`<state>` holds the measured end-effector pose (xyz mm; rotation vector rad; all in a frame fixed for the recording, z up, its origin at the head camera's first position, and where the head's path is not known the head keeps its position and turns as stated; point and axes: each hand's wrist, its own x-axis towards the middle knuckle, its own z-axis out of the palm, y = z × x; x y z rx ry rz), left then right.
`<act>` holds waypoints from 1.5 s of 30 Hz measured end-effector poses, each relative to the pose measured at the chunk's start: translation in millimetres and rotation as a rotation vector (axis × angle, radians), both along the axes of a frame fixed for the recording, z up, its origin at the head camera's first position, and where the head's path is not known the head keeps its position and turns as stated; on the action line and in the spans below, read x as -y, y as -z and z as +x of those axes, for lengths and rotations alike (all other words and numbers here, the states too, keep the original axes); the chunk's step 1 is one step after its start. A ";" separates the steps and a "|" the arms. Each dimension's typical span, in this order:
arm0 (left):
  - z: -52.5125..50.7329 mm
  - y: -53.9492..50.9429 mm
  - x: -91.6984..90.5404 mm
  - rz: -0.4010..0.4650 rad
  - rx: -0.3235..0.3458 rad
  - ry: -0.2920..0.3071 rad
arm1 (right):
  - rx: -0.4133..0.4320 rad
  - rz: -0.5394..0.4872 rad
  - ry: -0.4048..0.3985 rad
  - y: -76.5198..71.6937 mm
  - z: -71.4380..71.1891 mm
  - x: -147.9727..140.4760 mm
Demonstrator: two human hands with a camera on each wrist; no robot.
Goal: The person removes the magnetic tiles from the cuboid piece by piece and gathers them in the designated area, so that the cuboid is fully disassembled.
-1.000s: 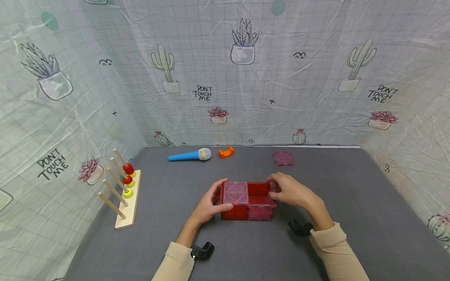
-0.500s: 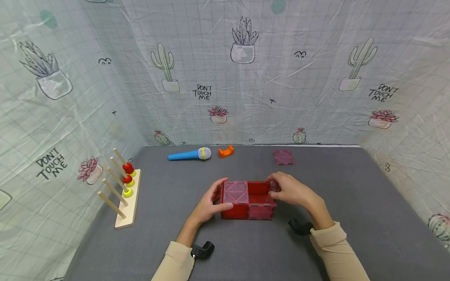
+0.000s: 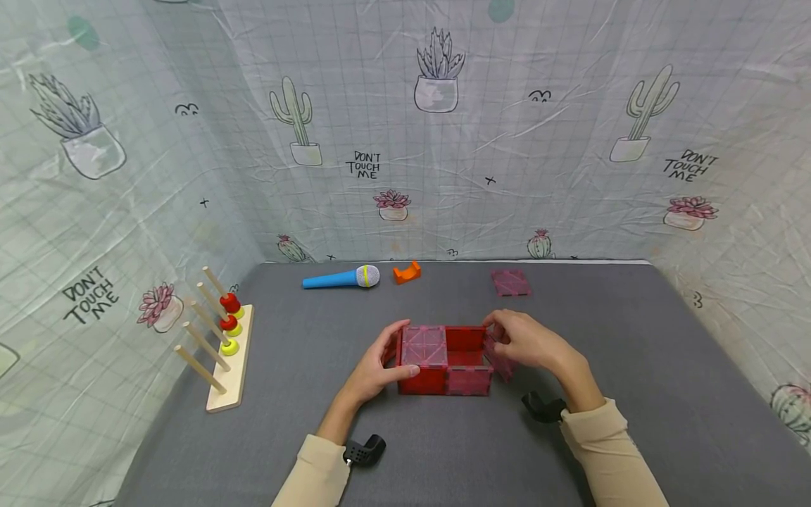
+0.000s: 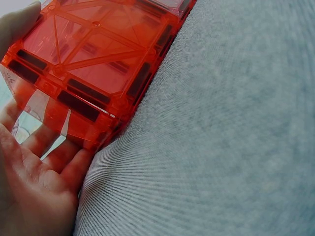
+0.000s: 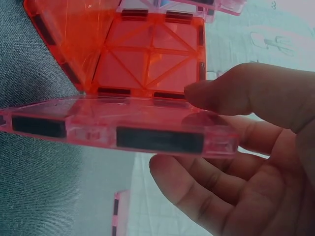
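Note:
A box (image 3: 423, 382) built of translucent red and pink magnetic tiles stands in the middle of the table. Its left half is covered on top and its right half is uncovered. My left hand (image 3: 374, 370) grips the left end, thumb along the front and fingers behind. At the right end, my right hand (image 3: 526, 338) pinches a pink magnetic tile (image 5: 123, 123) between thumb and fingers. That tile slants outward from the box, its front edge apart from it; whether the far edge still touches cannot be told.
Behind the box lie a blue toy microphone (image 3: 342, 279), an orange curved piece (image 3: 407, 272) and a loose pink tile (image 3: 510, 282). On the left stands a wooden peg board (image 3: 229, 384) with red and yellow beads. A patterned cloth (image 3: 437, 155) hangs around the table.
The pink tile at the box's right end has swung outward to the right in my right hand, which shifted slightly right. My left hand keeps its hold on the box.

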<state>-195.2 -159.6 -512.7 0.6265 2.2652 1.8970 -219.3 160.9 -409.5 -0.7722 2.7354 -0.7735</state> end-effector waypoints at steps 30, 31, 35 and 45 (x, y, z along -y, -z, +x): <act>0.8 -1.9 -0.6 0.001 0.012 -0.002 | 0.096 0.065 0.046 -4.3 0.0 -5.3; 0.9 -1.7 -0.5 0.004 0.013 -0.002 | 0.099 0.068 0.043 -4.3 0.2 -5.4; 1.2 -1.5 -0.3 0.009 0.016 -0.001 | 0.115 0.077 0.044 -3.4 1.0 -5.0; 0.4 -1.7 -0.4 0.009 0.025 0.004 | 0.131 0.082 0.040 -3.4 1.1 -4.7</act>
